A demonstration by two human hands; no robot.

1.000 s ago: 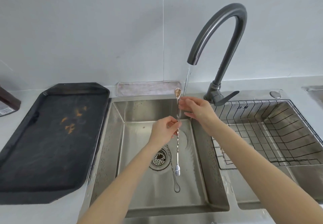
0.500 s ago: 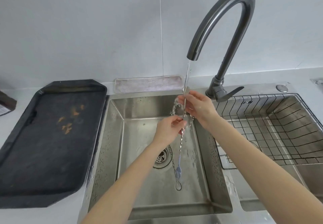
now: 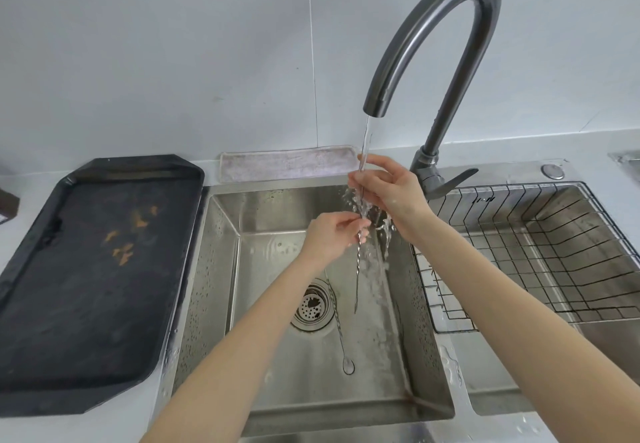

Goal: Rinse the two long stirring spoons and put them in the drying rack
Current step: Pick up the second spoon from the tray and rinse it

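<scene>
Sink (image 3: pixel 221 269) | both hands pinch spoon (image 3: pixel 356 269) upright | second spoon (image 3: pixel 341 332) lies below

1.0 s ago the held stirring spoon (image 3: pixel 358 259) stood beside the water stream (image 3: pixel 365 138), bowl dry and visible above the right hand (image 3: pixel 388 188). Now the stream runs down its upper shaft, splashing around both hands, and the bowl can no longer be made out. The left hand (image 3: pixel 329 240) pinches the twisted shaft slightly further right, directly under the falling water.
</scene>
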